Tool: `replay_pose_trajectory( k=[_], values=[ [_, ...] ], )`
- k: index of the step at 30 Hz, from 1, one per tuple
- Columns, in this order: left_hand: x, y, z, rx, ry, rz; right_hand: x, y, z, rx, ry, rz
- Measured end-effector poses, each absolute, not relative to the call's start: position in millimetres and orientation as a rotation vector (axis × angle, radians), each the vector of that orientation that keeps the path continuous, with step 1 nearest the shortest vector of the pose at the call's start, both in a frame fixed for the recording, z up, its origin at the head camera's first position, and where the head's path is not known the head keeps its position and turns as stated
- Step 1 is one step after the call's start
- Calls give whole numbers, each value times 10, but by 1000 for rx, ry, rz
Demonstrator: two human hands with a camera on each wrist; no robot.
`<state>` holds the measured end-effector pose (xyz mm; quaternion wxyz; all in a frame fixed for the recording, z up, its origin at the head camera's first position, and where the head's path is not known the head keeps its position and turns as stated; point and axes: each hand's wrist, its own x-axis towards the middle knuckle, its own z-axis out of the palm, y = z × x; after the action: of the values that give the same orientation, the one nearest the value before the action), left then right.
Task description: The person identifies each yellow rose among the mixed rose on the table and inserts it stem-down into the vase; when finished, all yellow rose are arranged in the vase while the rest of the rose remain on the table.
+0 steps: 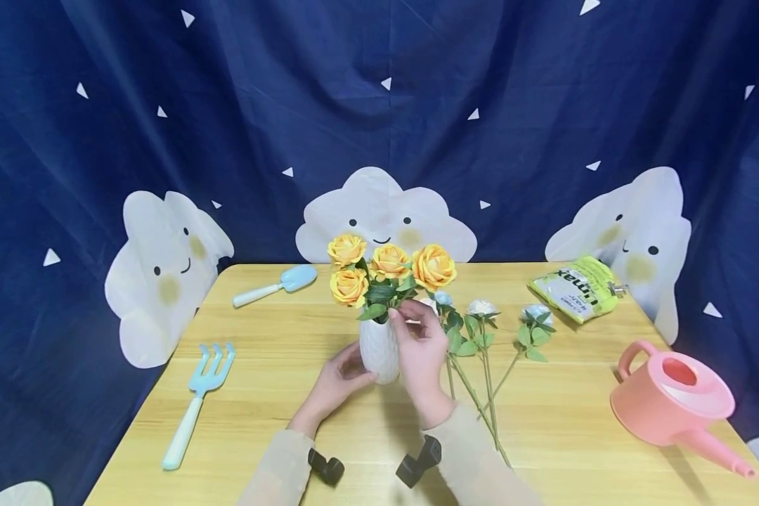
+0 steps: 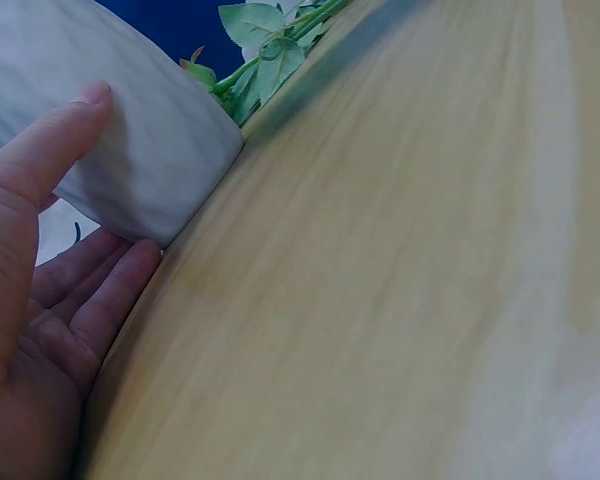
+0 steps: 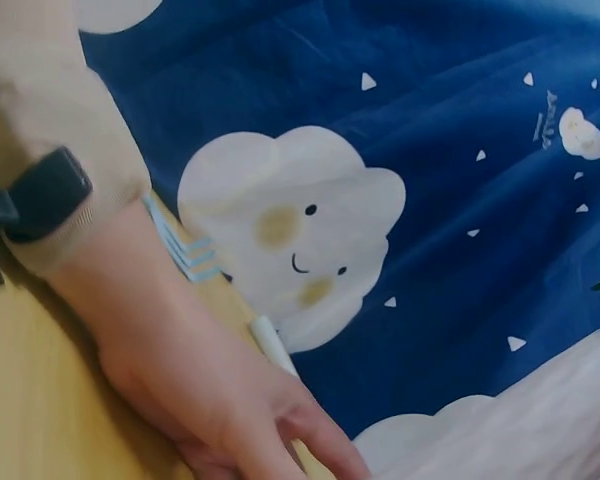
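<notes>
A white textured vase point(image 1: 379, 351) stands on the wooden table with several yellow-orange roses point(image 1: 390, 262) and green leaves above its mouth. My left hand point(image 1: 338, 383) holds the vase low down; in the left wrist view its thumb lies on the wall and the other fingers curl at the base. At the vase's mouth, my right hand point(image 1: 422, 355) pinches a rose's stem among the leaves, its fingertips partly covered by foliage. The right wrist view shows the left hand point(image 3: 210, 370) beside the vase point(image 3: 540, 430).
Several pale roses point(image 1: 483, 309) with long stems lie right of the vase. A green-and-white bag point(image 1: 575, 288) is at the back right, a pink watering can point(image 1: 664, 400) at the right. A blue hand fork point(image 1: 196, 400) and trowel point(image 1: 278, 284) lie left. Behind hangs a dark blue curtain point(image 1: 329, 91).
</notes>
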<state>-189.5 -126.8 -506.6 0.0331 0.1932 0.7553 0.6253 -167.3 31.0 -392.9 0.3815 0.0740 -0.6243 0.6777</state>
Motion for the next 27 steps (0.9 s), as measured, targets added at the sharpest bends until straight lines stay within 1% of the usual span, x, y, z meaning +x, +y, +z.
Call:
replay_pose_trajectory(
  k=[4,10,20,27],
  values=[
    [-1894,-1265,-5070,587,2330,1924,-1614,239,-3888,118,-1580,1760],
    [-1900,-1260,-5082,594,2348,1906,-1590,158,-3963,62,-1555,1707],
    [-1880,-1265,-5054,579,2353,1904,-1566,162,-4084,153,-1570,1646],
    [-1871,-1256,-5031,574,2372,1888,-1494,245,-4183,251,-1610,1691]
  ],
)
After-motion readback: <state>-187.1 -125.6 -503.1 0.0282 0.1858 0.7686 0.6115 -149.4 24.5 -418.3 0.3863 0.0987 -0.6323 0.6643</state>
